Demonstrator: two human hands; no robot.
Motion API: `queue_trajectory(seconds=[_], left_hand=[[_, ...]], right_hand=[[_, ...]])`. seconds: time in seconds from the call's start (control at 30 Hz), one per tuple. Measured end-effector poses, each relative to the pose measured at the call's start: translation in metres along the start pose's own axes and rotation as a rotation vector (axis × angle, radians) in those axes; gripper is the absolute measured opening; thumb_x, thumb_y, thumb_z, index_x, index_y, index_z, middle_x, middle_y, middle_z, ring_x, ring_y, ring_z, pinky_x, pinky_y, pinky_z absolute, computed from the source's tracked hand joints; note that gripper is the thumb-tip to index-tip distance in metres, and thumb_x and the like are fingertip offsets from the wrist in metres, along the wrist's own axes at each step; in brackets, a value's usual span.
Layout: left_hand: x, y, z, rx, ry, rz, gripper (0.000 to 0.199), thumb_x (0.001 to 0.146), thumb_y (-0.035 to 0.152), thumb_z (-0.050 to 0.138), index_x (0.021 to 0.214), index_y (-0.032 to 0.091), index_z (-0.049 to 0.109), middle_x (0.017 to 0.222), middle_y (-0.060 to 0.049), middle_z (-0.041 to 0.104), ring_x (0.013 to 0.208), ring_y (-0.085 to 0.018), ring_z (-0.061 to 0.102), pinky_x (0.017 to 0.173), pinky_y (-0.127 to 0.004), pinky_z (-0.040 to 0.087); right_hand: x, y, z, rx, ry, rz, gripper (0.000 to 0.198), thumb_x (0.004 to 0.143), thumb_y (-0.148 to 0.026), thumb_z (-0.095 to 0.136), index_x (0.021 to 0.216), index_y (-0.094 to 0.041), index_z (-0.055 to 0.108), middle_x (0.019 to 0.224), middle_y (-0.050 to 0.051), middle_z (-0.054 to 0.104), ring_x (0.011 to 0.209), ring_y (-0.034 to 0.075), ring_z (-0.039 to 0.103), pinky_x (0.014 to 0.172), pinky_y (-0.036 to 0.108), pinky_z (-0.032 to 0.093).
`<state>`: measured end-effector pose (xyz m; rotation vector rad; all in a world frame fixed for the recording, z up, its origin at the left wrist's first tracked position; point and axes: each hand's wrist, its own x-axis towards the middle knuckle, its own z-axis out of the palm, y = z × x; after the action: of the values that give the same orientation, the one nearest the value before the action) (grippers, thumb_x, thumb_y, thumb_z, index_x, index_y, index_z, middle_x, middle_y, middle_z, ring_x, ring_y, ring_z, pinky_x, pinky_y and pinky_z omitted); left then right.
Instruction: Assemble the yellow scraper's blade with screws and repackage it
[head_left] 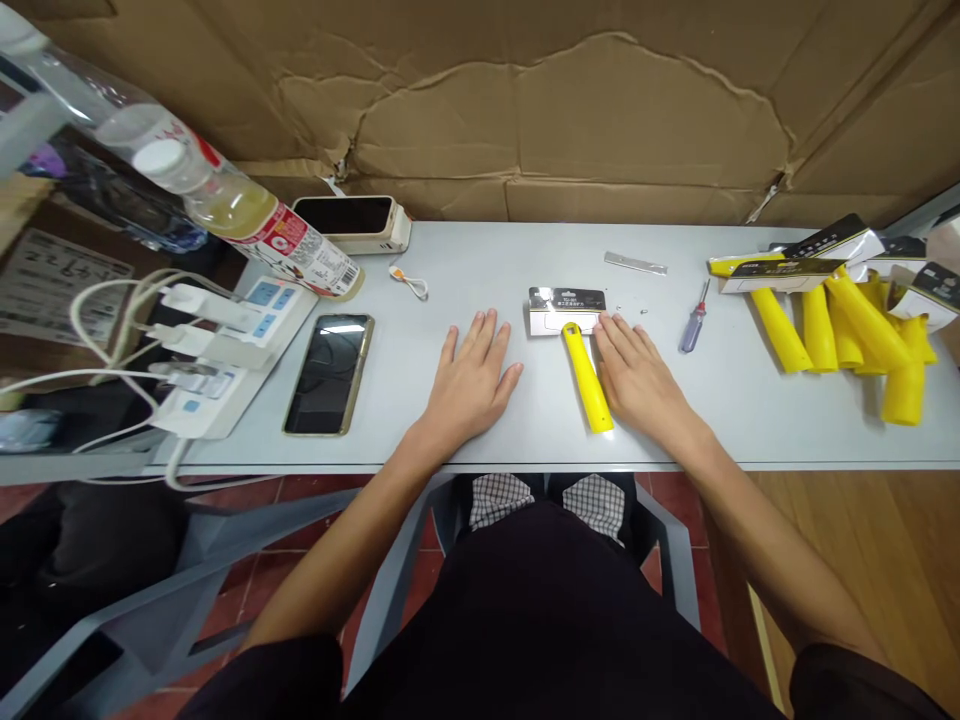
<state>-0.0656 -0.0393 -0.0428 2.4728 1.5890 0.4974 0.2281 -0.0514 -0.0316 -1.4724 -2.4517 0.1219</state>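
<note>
We see a grey table [525, 440] backed by cardboard [570, 110]. Our left hand [469, 380] lies flat on it, fingers spread, holding nothing. Our right hand [637, 375] also lies flat and unclenched, just beside a yellow-handled scraper [586, 375]. Further right lie a pile of scrapers [847, 320], then a small screwdriver [694, 325].

Even overhead light, soft shadows, sharp centre, edges bowed by wide lens.
</note>
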Motion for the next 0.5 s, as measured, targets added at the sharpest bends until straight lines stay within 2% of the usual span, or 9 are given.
queue_trajectory(seconds=[0.07, 0.27, 0.4, 0.5], left_hand=[[-0.001, 0.0, 0.001, 0.004, -0.001, -0.002, 0.062, 0.113, 0.041, 0.044, 0.172, 0.025, 0.035, 0.181, -0.022, 0.035, 0.17, -0.042, 0.031, 0.136, -0.073, 0.021], [0.0, 0.0, 0.001, -0.003, 0.024, 0.009, 0.061, 0.114, 0.039, 0.042, 0.173, 0.03, 0.032, 0.181, -0.019, 0.037, 0.17, -0.04, 0.032, 0.136, -0.072, 0.022], [0.001, 0.006, -0.005, 0.034, 0.016, 0.045, 0.066, 0.113, 0.037, 0.045, 0.176, 0.029, 0.025, 0.183, -0.021, 0.03, 0.17, -0.042, 0.03, 0.134, -0.074, 0.026], [0.007, 0.012, -0.013, 0.068, -0.031, 0.175, 0.066, 0.113, 0.031, 0.045, 0.176, 0.027, 0.026, 0.185, -0.019, 0.025, 0.172, -0.041, 0.025, 0.134, -0.071, 0.027]], right_hand=[[0.0, 0.0, 0.001, -0.004, 0.005, 0.006, 0.067, 0.111, -0.016, 0.035, 0.176, -0.005, 0.031, 0.177, 0.024, 0.039, 0.167, 0.043, 0.035, 0.135, 0.069, 0.036], [-0.001, 0.001, 0.003, 0.007, 0.017, 0.003, 0.074, 0.11, -0.016, 0.037, 0.181, -0.013, 0.017, 0.179, 0.02, 0.038, 0.167, 0.042, 0.035, 0.134, 0.072, 0.035], [-0.001, 0.001, 0.003, -0.008, 0.015, 0.008, 0.068, 0.111, -0.017, 0.035, 0.178, -0.008, 0.028, 0.178, 0.021, 0.039, 0.167, 0.042, 0.035, 0.135, 0.068, 0.035], [0.0, 0.0, 0.002, -0.002, 0.006, 0.019, 0.066, 0.111, -0.017, 0.034, 0.177, -0.008, 0.033, 0.179, 0.02, 0.039, 0.168, 0.041, 0.034, 0.136, 0.068, 0.034]])
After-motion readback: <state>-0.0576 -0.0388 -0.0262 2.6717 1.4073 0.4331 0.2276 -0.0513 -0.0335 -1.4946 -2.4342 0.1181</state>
